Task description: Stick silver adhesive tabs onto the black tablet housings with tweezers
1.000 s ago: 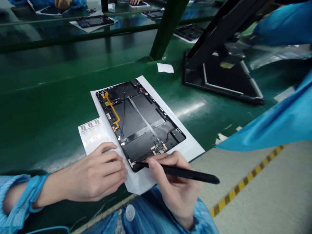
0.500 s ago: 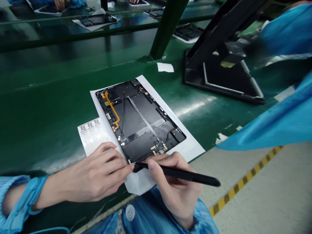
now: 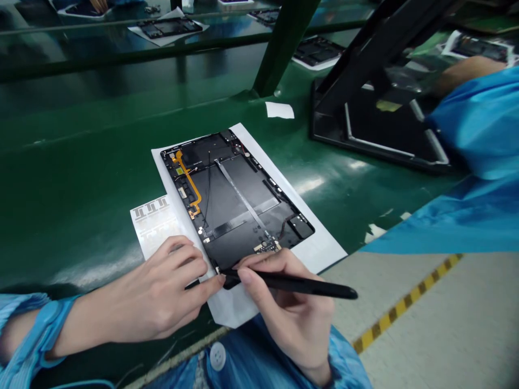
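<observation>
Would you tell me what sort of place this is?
It looks like an electronics assembly line: an opened tablet on white paper, more tablets along the green bench, and blue smocks.

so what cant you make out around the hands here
From the head view:
Near corner of the tablet: hidden by the right hand and the black stylus.
Stylus tip: lost against a fingertip of the left hand.
Parts on the tablet: too small to name.
Marks on the white label sheet: too small to read, and the left hand covers part of it.
</observation>
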Action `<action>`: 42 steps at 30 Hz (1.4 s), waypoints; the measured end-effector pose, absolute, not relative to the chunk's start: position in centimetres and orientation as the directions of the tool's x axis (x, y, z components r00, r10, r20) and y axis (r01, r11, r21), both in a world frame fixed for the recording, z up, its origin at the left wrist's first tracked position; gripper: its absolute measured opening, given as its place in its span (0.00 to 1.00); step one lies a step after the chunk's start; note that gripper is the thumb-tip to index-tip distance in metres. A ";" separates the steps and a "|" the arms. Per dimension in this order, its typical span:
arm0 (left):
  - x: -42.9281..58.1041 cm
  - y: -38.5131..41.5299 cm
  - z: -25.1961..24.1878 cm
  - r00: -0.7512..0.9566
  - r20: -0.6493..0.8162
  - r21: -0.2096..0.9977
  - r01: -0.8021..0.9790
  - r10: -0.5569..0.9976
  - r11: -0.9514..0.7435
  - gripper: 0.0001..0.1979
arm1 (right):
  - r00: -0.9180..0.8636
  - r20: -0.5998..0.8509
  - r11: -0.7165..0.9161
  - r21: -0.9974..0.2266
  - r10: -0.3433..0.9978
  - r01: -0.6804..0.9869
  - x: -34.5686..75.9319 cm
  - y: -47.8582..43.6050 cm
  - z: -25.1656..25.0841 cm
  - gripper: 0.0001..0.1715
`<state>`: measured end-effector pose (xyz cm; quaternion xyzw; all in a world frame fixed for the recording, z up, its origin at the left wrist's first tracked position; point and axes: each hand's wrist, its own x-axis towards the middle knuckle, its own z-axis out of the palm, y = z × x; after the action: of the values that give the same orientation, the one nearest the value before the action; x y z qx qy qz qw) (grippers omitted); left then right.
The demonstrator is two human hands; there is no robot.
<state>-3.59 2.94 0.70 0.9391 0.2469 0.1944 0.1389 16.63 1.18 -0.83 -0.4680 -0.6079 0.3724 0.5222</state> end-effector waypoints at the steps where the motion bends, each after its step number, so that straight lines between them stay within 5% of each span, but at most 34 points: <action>1: -3.6 2.9 0.7 0.801 0.298 0.358 0.410 0.519 -0.839 0.13 | -0.020 0.281 0.280 -0.942 0.960 0.187 16.6 1.2 -0.8 0.07; 42: -4.1 3.0 -0.2 0.730 0.349 0.371 0.468 0.588 -0.802 0.15 | 0.042 0.188 0.178 -0.968 0.981 0.178 16.4 1.3 -1.0 0.13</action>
<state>-4.06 3.03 -0.23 0.9209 0.2867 0.2297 0.1301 16.40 1.27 -0.95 -0.5078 -0.5709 0.3915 0.5128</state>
